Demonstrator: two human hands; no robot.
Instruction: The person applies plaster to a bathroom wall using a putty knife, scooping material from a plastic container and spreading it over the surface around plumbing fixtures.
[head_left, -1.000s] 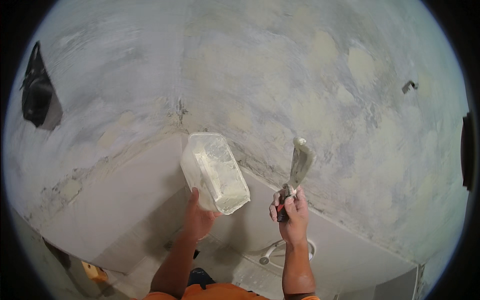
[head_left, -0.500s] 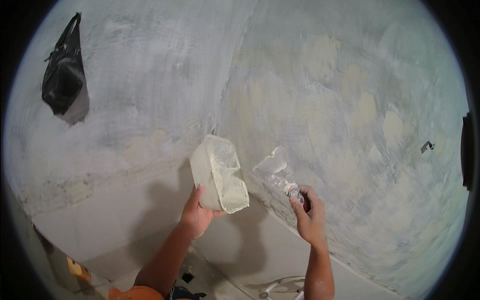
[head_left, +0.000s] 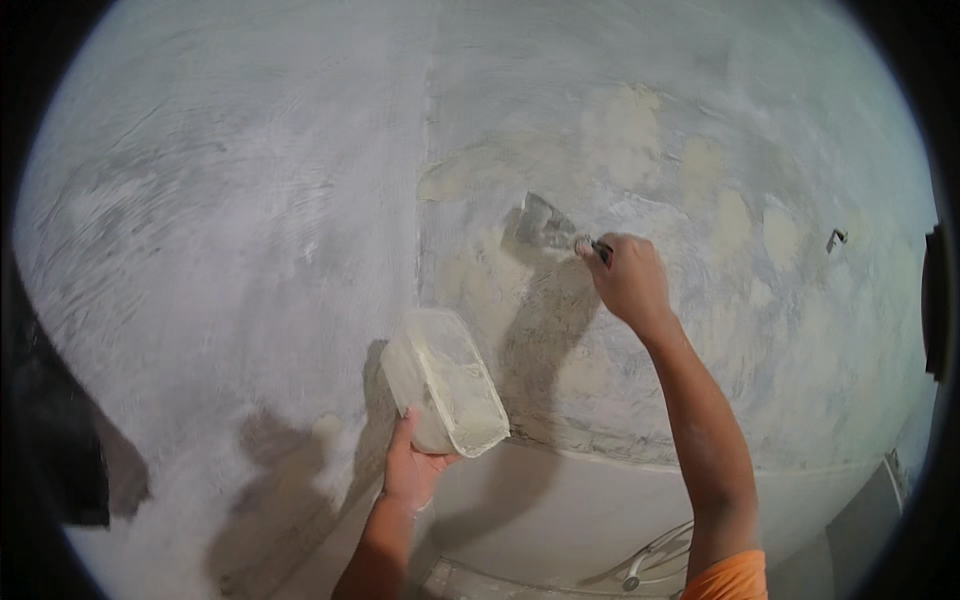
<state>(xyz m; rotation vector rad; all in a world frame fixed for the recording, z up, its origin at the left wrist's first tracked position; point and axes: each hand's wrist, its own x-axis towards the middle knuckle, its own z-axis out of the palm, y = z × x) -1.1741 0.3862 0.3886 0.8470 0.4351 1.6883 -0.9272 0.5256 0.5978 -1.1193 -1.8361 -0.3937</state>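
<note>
My left hand (head_left: pixel 416 468) grips a translucent plastic tub (head_left: pixel 448 385) by its lower end, tilted on its side. Pale cream paste smears the inside of the tub. Higher up, my right hand (head_left: pixel 632 275) is closed around the handle of a putty knife (head_left: pixel 546 224). The wide blade is against or very close to the wall (head_left: pixel 560 140), pointing up and left. Cream patches of paste (head_left: pixel 627 130) mark the grey wall around and to the right of the blade.
A vertical wall corner (head_left: pixel 425 190) runs above the tub. A small metal hook or fitting (head_left: pixel 836 240) sticks out at the right. Low down lies a white hose with a round head (head_left: pixel 640 570). Something black (head_left: pixel 50 430) hangs at the left edge.
My right hand has raised the putty knife from beside the tub up to the wall. The tub has shifted slightly down in view, and the view has turned rightward.
</note>
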